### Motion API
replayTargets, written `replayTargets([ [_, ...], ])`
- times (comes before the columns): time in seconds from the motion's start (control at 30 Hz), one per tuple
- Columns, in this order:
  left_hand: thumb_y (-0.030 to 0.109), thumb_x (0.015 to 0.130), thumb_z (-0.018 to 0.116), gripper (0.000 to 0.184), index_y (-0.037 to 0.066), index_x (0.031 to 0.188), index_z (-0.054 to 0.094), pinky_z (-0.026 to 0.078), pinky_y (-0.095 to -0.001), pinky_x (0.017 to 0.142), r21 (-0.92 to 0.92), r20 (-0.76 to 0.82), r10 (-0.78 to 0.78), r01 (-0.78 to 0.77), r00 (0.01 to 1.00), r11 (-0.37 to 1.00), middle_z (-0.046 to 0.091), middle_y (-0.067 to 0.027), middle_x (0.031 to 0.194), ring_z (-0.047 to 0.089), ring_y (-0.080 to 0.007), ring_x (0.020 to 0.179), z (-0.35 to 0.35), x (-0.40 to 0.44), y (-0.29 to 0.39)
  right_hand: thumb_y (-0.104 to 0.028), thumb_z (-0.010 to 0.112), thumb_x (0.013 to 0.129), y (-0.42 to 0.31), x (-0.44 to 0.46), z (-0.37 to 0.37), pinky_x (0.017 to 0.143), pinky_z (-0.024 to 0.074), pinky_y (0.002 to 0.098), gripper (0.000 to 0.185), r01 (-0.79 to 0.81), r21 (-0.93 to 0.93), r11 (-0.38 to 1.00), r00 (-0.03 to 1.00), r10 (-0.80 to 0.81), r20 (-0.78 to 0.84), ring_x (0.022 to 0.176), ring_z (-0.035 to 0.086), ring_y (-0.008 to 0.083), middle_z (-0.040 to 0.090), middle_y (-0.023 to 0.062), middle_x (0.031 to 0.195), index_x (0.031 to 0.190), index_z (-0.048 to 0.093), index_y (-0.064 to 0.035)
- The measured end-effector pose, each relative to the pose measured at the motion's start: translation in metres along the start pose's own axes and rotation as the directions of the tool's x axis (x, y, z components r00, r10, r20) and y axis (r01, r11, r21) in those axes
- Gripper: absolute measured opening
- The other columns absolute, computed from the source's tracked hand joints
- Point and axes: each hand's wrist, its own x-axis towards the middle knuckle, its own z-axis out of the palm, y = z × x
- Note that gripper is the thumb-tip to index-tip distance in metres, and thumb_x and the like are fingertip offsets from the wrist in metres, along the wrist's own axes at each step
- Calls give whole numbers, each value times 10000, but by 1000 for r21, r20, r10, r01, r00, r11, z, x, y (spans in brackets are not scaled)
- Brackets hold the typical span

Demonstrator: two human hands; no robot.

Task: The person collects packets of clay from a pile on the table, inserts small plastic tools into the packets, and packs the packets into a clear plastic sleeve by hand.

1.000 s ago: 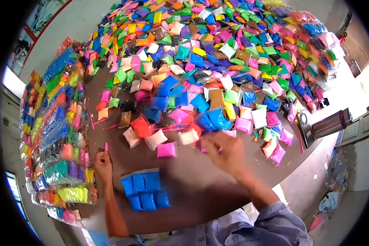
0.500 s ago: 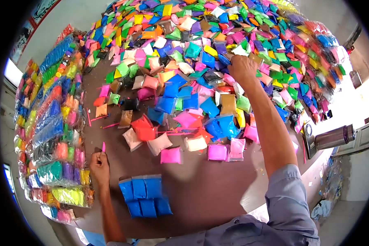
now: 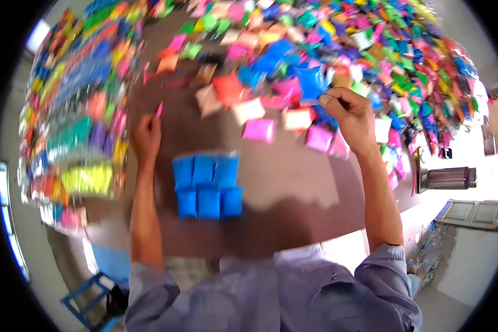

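Between the thumb and fingers of my right hand hangs a blue packet, held by its edge above the loose packets. My left hand is closed around a small pink stick whose tip points up, beside the bagged packets on the left. Several blue packets lie in two rows on the brown table, right of my left forearm. Pink packets and a pale peach packet lie beyond them.
A large heap of mixed coloured packets covers the far side. Clear bags of sorted packets are stacked along the left edge. A metal bottle lies at the right, and a blue frame stands below at the left.
My right hand has come back from the heap with a blue packet in it. The view has tilted down and shifted. My left hand still holds the pink stick.
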Motion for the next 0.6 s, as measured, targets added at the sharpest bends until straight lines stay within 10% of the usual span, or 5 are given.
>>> replayTargets([
  [0.13,351,970,683,283,79,989,755,562,-446,679,58,46,-41,38,998,998,763,-153,867,749,-359,806,-4,1,-9,-8,744,918,0,-85,45,727,566,335,168,483,-303,821,875,-456,160,840,722,241,736,123,1027,1074,800,-39],
  [0.6,332,954,690,306,42,1015,765,561,-408,728,48,70,-103,100,992,994,768,-158,879,749,-319,815,-3,9,-1,47,702,850,48,-152,78,914,589,408,318,612,-397,685,789,-488,374,1043,709,324,732,111,1162,1141,775,-59],
])
